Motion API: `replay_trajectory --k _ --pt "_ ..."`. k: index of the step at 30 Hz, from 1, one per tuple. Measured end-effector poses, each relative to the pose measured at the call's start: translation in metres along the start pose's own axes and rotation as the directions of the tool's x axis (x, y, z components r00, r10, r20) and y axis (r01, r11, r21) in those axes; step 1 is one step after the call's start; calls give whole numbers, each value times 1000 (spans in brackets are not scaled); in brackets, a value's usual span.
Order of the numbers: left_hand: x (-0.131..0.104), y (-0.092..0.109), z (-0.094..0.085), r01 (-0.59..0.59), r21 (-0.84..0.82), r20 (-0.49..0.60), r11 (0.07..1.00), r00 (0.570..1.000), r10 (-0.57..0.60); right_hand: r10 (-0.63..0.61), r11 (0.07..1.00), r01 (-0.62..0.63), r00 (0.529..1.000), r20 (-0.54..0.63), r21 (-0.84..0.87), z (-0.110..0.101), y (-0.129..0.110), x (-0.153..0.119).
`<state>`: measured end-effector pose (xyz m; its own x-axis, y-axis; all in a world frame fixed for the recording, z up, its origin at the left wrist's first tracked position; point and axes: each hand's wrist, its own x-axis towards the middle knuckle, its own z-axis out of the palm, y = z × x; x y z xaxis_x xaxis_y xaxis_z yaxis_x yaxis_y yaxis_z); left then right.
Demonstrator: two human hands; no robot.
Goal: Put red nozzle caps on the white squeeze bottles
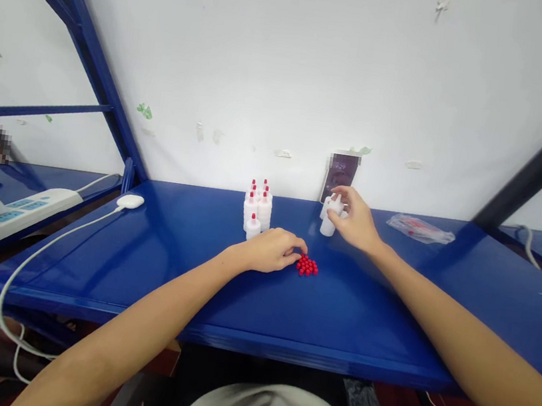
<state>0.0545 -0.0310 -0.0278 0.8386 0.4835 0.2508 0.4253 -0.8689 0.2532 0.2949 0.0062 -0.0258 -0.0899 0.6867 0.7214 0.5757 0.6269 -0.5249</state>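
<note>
My left hand [274, 250] reaches to the edge of a small pile of red caps [308, 267], with thumb and forefinger closing on one cap at its upper left. Behind that wrist stands a cluster of white squeeze bottles [263, 210] topped with red caps, the nearest one partly covered by the hand. On the other side, my right hand [355, 220] grips a white bottle [329, 223] with a bare pointed nozzle, keeping it upright. Further white bottles beside it are partly hidden by the fingers.
A phone [340, 176] leans against the white wall behind my right hand. A clear plastic bag [421, 229] lies to the right on the blue table [181, 271]. At left are a white charging puck [130, 201] with its cable and a power strip [32, 213].
</note>
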Motion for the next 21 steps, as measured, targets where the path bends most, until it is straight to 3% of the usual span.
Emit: replay_trajectory --k 3,7,10,13,15,17,21 --pt "1 0 0 18 -54 -13 998 1000 -19 138 964 -141 990 26 226 7 -9 -5" --pt "1 2 2 98 -165 -119 981 986 -118 344 786 -391 920 187 480 19 -15 -10" --pt "1 5 4 140 -257 -268 956 940 -210 420 632 -483 871 257 606 25 -23 -13" --pt "1 10 3 130 -346 -388 929 882 -268 430 557 -545 835 344 627 28 -31 -16" --pt "1 13 1 105 -390 -434 915 855 -283 404 559 -567 824 398 606 28 -36 -17" --pt "0 15 -1 77 -412 -460 908 843 -280 364 616 -542 840 403 572 28 -39 -19" --pt "0 15 0 47 -398 -470 916 847 -247 203 877 -344 898 391 335 26 -45 -22"
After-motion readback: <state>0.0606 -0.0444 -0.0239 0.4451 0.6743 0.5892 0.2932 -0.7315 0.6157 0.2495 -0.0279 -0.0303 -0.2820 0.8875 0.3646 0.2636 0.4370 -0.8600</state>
